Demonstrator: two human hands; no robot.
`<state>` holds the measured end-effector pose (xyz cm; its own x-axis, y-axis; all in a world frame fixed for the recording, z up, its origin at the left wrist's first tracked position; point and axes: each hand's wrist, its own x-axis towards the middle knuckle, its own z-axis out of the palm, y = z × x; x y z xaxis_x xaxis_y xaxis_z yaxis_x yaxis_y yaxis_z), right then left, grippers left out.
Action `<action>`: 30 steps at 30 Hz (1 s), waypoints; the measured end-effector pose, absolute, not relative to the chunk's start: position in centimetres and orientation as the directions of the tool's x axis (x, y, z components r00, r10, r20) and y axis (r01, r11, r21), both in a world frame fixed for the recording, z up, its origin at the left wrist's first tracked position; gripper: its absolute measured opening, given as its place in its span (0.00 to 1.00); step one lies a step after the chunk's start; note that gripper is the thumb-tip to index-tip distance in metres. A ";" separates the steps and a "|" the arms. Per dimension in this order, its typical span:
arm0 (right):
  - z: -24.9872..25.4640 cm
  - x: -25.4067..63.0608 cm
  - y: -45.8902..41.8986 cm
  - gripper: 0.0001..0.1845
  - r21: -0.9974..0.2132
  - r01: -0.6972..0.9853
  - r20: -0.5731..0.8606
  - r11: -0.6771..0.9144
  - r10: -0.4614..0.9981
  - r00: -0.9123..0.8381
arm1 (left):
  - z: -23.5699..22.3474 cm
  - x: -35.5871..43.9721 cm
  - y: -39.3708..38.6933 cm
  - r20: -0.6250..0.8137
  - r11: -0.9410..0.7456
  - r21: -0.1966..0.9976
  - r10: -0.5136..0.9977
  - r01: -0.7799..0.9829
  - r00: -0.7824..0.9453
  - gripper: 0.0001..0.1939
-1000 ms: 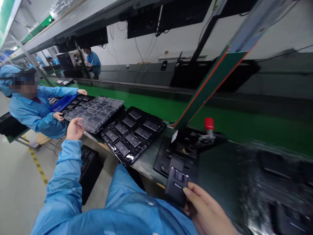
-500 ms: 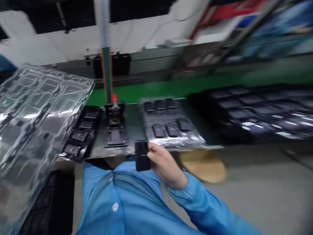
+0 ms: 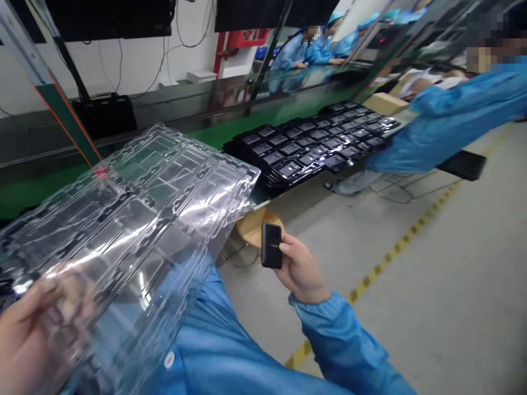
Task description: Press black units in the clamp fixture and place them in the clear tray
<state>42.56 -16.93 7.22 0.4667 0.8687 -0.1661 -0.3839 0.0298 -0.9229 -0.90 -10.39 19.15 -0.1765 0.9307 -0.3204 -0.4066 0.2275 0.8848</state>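
Observation:
My left hand [image 3: 37, 334], at the lower left, grips the near edge of a clear plastic blister tray [image 3: 135, 219]. The tray is tilted up in front of my body, its moulded pockets see-through, with some of my fingers showing blurred behind it. My right hand [image 3: 302, 266] pinches a small black rectangular device [image 3: 271, 245] by its right side and holds it upright in the air, a little right of the tray. A short pale marking shows on the device's face; its kind I cannot make out.
Black trays [image 3: 315, 140] filled with dark rectangular pieces cover the bench ahead. A round wooden stool [image 3: 251, 226] stands below the bench edge. At right a co-worker in a blue smock [image 3: 461, 109] leans over the bench. Yellow-black tape [image 3: 395, 258] marks the floor.
My view has swung to the right, bringing in co-workers and the floor tape. The clear tray has moved across in front of me. My right hand still holds the black device.

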 end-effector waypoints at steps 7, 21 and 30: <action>4.7 45.3 -19.3 0.19 -0.881 -0.461 -0.207 0.104 0.791 0.575 | 12.4 12.4 -6.2 -0.221 0.270 0.864 0.962 -0.425 0.162 0.26; 4.0 48.0 -18.5 0.16 -0.924 -0.383 -0.250 -0.017 0.783 0.569 | 1.1 26.5 -0.6 -0.454 0.577 0.644 0.817 -0.502 0.356 0.20; 3.4 48.9 -14.0 0.14 -0.943 -0.329 -0.232 -0.042 0.790 0.567 | 1.7 24.3 -0.5 -0.666 0.852 0.517 0.345 0.077 0.661 0.31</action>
